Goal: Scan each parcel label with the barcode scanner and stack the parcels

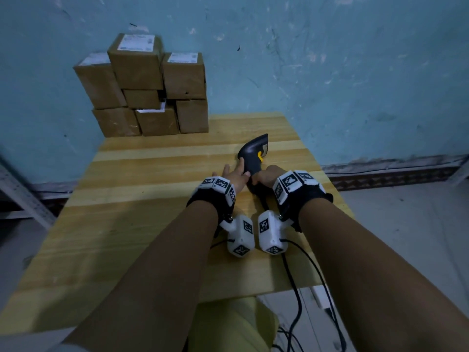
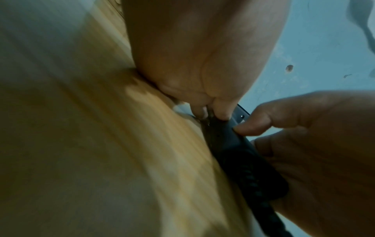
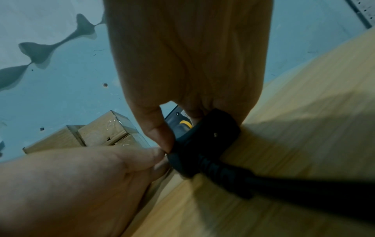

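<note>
Right hand grips scanner handle; left hand fingers straight, touching it

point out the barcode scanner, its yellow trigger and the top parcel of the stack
barcode scanner (image 1: 253, 154), head view, on its dark head above the handle
yellow trigger (image 1: 260, 157), head view, on the yellow strip below the head
top parcel (image 1: 137, 64), head view, on its brown front face under the white label

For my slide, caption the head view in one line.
Right hand grips the barcode scanner on the wooden table; left hand touches it; parcels stacked behind.
</note>
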`<state>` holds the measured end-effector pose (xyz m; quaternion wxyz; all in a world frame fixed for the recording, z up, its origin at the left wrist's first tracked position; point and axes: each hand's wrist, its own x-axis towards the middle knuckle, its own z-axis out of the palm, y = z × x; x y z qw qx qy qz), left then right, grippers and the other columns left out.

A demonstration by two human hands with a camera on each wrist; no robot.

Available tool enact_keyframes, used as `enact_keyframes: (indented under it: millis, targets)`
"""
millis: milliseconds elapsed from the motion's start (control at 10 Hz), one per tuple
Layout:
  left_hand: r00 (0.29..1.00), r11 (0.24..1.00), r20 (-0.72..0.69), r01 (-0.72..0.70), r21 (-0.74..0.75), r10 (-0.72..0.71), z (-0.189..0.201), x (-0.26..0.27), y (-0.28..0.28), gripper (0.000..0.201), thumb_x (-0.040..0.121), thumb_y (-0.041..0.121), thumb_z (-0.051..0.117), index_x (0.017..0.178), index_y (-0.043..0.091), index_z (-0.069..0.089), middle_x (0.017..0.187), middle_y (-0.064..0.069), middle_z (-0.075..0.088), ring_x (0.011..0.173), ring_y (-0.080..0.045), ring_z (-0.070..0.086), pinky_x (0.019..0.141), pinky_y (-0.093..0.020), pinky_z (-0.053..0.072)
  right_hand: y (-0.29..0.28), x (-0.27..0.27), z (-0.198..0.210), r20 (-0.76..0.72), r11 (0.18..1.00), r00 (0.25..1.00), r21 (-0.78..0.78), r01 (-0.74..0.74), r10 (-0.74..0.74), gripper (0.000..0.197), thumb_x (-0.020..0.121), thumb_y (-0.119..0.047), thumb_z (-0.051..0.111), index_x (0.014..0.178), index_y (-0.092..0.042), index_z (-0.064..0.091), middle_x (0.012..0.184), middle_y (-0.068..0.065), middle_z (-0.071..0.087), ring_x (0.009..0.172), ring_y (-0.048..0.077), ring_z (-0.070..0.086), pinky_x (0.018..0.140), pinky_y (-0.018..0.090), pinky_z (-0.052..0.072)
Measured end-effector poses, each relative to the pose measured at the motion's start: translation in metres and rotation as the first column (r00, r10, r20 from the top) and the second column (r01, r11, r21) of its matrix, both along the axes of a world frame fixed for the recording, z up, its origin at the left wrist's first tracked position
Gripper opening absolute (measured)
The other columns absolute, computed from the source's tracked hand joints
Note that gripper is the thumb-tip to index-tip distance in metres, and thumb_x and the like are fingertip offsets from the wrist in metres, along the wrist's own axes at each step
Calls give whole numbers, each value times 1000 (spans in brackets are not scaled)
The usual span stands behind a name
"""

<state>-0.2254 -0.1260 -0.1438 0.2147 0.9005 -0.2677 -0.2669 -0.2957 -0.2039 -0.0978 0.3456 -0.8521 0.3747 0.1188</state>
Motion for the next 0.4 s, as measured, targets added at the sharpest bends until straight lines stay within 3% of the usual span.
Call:
enact_keyframes:
  millis: [100, 200, 300, 400]
  targets:
    - [998, 998, -55, -43, -45, 41, 2, 1, 2, 55, 102, 32, 21, 151, 21, 0, 160, -1, 3, 148, -21, -7, 117, -44, -4, 3, -2, 2, 50, 999, 999, 30, 15, -16, 32, 89, -16, 55, 113, 5, 59, 69, 8, 47, 63, 21, 43, 54, 26, 30]
    - [958, 923, -247, -220, -314, 145, 6, 1, 14, 54, 102, 20, 33, 150, 12, 10, 159, -5, 13, 147, -22, 11, 118, -37, 11, 4, -3, 2, 59, 999, 998, 25, 28, -29, 45, 89, -20, 58, 124, 7, 52, 103, 19, 60, 86, 22, 47, 71, 28, 36]
    - [867, 759, -461, -429, -490, 192, 18, 2, 33, 55, 99, 9, 39, 149, 3, 15, 156, -9, 20, 144, -24, 22, 114, -30, 22, 4, -7, 5, 142, 995, 987, 76, 68, -78, 42, 87, -21, 60, 116, 10, 57, 98, 23, 55, 87, 28, 55, 75, 33, 42]
    - [844, 648, -473, -510, -565, 252, 44, 2, 59, 51, 99, 8, 40, 146, 0, 23, 153, -13, 26, 141, -27, 28, 111, -30, 26, 4, -19, 15, 291, 974, 931, 121, 193, -221, 26, 89, -22, 57, 84, 3, 52, 84, 21, 52, 73, 27, 48, 71, 34, 34]
